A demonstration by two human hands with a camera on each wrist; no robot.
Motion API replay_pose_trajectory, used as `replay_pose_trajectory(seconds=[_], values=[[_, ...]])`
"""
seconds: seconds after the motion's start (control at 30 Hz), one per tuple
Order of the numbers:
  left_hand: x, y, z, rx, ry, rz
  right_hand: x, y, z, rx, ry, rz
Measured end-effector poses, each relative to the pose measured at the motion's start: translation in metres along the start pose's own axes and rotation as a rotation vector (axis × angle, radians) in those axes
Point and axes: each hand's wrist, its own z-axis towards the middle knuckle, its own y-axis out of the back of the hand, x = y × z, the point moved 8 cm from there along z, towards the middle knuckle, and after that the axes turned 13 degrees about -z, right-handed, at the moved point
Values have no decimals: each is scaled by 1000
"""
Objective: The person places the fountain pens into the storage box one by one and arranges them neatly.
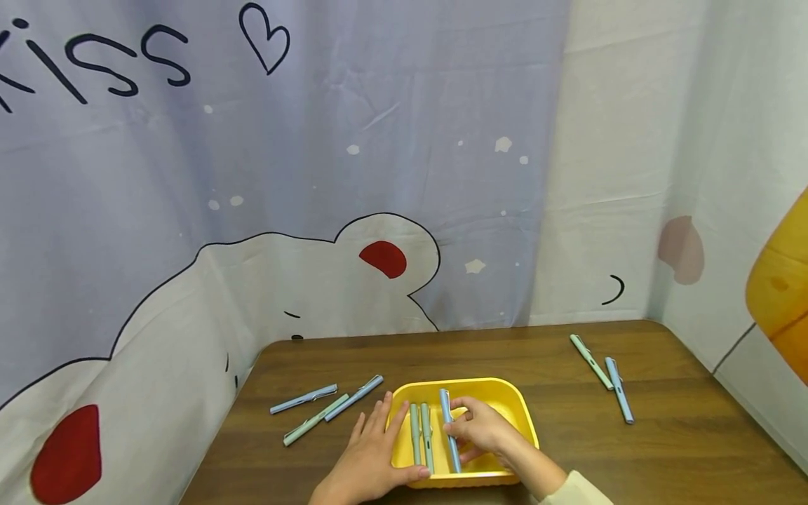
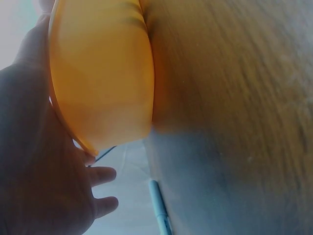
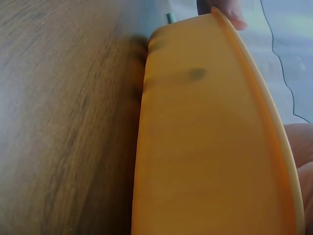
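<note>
A yellow tray [image 1: 467,479] stands near the front of the table, its side wall [image 2: 102,78] filling much of the left wrist view. Two green pens [image 1: 415,435] lie side by side in its left half. To their right is a blue pen [image 1: 449,428], which my right hand [image 1: 482,428] pinches between thumb and fingers inside the tray. My left hand [image 1: 372,456] rests against the tray's left rim, fingers extended and thumb along the front edge. In the right wrist view the tray wall [image 3: 210,132] hides most of the right hand and the pen.
Left of the tray lie two blue pens [image 1: 303,398] and a green pen [image 1: 315,421]. At the right back of the table [image 1: 682,449] are a green pen [image 1: 590,362] and a blue pen [image 1: 619,390]. A printed curtain [image 1: 442,175] hangs behind the table.
</note>
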Motion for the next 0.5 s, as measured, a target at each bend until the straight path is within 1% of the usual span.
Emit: replay_pose_trajectory(seconds=[0.27, 0.5], values=[[0, 1, 0, 1, 8, 3, -2, -8, 7, 7, -27, 20], [0, 0, 1, 2, 13, 2, -4, -16, 10, 1, -64, -36]])
